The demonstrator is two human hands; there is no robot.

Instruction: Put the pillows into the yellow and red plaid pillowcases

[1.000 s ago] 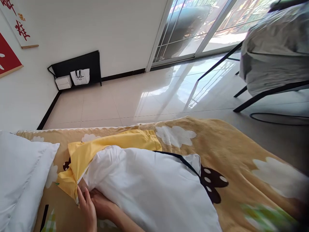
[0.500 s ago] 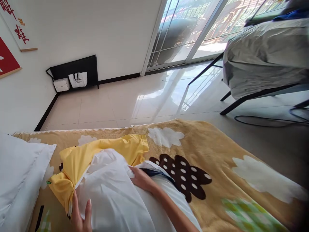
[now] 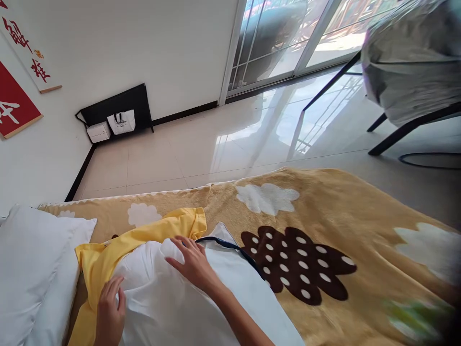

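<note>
Two hands (image 3: 196, 266) (image 3: 110, 305) (unclenched) at white pillow (image 3: 158, 307); yellow cloth (image 3: 104, 257) alongside.

Right hand (image 3: 192, 264) now apart from left (image 3: 110, 307)

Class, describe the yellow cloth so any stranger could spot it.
Find the tan blanket, then the white pillow at its left end. Just right of it, the yellow cloth lies bunched along a white bundle. Unlike these white and tan neighbours, it is yellow.
</note>
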